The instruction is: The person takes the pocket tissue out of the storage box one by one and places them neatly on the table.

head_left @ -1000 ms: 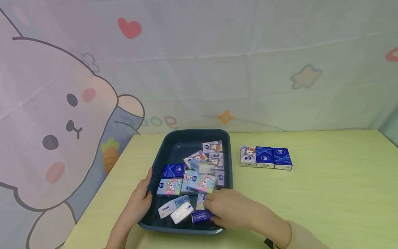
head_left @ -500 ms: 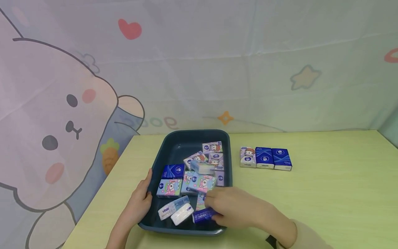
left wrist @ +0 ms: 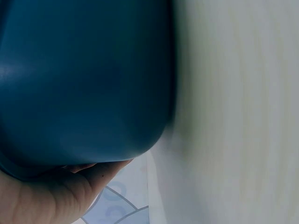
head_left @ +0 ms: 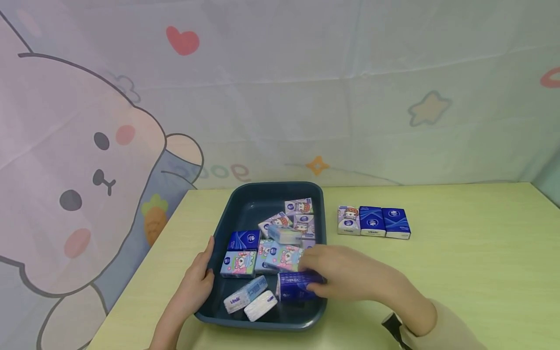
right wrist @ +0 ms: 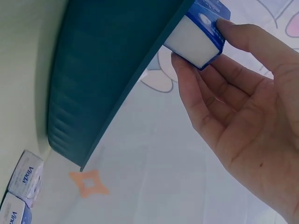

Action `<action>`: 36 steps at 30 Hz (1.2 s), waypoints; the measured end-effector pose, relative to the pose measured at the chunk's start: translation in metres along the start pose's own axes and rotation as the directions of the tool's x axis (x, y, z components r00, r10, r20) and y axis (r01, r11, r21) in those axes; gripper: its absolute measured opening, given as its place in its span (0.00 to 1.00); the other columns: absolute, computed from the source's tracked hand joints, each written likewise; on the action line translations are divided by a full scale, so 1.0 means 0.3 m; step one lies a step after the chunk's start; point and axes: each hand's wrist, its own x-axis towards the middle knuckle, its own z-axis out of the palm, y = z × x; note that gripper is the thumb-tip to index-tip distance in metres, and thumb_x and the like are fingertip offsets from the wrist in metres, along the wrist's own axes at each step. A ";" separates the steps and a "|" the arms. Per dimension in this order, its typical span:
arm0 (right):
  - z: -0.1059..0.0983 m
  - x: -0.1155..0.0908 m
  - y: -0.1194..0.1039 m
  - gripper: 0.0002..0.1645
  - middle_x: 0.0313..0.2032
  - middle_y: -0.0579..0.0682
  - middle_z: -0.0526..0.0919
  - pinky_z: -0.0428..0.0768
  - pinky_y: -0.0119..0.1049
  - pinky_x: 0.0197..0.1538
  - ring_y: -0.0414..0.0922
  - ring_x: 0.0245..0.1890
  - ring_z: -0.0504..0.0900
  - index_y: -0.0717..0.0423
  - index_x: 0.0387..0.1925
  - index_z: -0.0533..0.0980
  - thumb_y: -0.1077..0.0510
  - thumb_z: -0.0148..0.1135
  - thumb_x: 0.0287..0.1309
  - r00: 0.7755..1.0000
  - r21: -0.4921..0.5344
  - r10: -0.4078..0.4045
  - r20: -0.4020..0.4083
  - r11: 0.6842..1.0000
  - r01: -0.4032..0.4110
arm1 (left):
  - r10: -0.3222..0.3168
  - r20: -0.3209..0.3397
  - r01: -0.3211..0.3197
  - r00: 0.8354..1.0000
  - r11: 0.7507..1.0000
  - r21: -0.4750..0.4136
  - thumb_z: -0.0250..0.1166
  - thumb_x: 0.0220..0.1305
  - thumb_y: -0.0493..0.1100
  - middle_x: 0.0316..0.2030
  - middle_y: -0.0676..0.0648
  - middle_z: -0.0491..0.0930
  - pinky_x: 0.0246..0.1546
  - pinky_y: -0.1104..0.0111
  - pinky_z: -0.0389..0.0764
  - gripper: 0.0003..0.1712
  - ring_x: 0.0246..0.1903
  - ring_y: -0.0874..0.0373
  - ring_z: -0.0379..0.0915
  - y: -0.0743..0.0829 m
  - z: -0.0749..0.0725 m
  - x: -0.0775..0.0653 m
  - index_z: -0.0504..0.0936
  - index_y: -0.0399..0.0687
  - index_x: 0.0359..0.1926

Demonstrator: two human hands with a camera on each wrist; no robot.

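My right hand (head_left: 345,270) pinches a dark blue tissue pack (head_left: 294,286) between thumb and fingers, raised in the near right part of the dark teal tray (head_left: 258,194). In the right wrist view, that pack's white end (right wrist: 194,42) shows beyond the tray's rim, the thumb on its blue face. My left hand (head_left: 192,287) rests along the tray's left outer wall; the left wrist view shows its fingers (left wrist: 100,175) straight against that wall. Close by the held pack lie a white tissue pack (head_left: 260,306) and a light blue one (head_left: 246,294).
More tissue packs fill the tray, among them a blue one (head_left: 244,240), a pink-and-blue cartoon one (head_left: 238,263) and a purple one (head_left: 299,206). Right of the tray, a row of three packs (head_left: 373,221) stands on the pale yellow table (head_left: 459,272). A printed cloth (head_left: 284,97) hangs behind.
My right hand has lifted the blue tissue pack up and to the right from the tray's near corner. The white pack beside it has shifted slightly. My left hand stays put.
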 end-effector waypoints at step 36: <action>-0.117 -0.167 0.365 0.11 0.36 0.49 0.81 0.79 0.33 0.37 0.42 0.35 0.78 0.50 0.45 0.76 0.56 0.63 0.59 0.950 0.549 0.282 -0.135 0.819 -0.165 | -0.001 -0.009 0.001 1.000 1.000 -0.010 0.43 0.67 0.27 0.67 0.29 0.58 0.67 0.42 0.56 0.39 0.69 0.34 0.53 -0.002 0.001 -0.001 0.41 0.42 0.76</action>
